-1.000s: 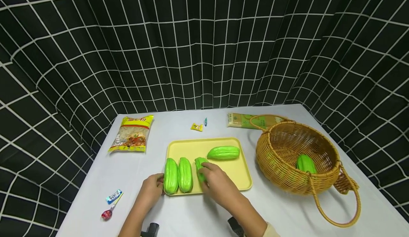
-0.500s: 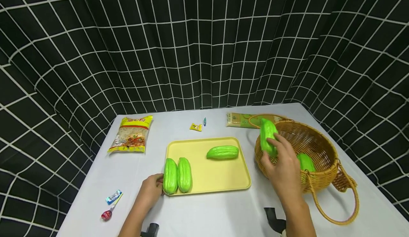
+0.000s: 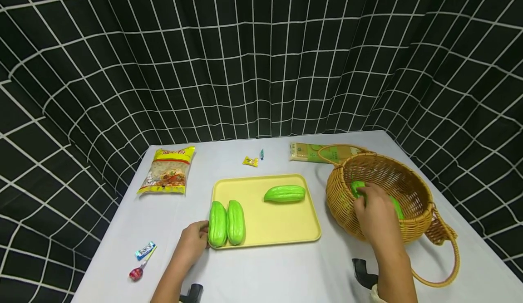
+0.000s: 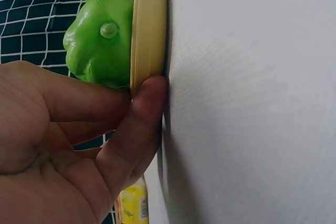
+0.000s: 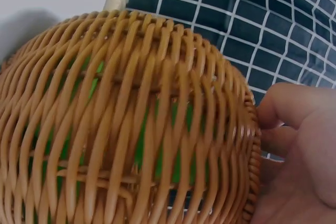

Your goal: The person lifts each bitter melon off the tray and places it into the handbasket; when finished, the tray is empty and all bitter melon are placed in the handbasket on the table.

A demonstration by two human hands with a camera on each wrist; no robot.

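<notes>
A yellow tray (image 3: pixel 267 232) lies mid-table with two green ridged gourds (image 3: pixel 226 222) side by side at its left end and a third gourd (image 3: pixel 284 193) lying across its back. My left hand (image 3: pixel 195 241) pinches the tray's front-left corner; in the left wrist view its fingers (image 4: pixel 142 108) curl against the tray rim (image 4: pixel 149 30) beside a gourd (image 4: pixel 100 40). My right hand (image 3: pixel 375 211) reaches into the wicker basket (image 3: pixel 339 203) and holds a green gourd (image 3: pixel 357 188) low inside it. Another gourd (image 3: pixel 397 207) lies in the basket, mostly hidden by the hand.
A noodle packet (image 3: pixel 168 170) lies at the back left, small candies (image 3: pixel 251 161) and a green packet (image 3: pixel 308 152) at the back. A lollipop (image 3: pixel 136 273) and a wrapped sweet (image 3: pixel 145 251) sit near the front left. The basket's handle (image 3: pixel 443 266) hangs toward the front right.
My right hand lifted the third gourd off the tray's front, carried it right over the basket's rim, and has now lowered it inside. The left hand has stayed on the tray's corner.
</notes>
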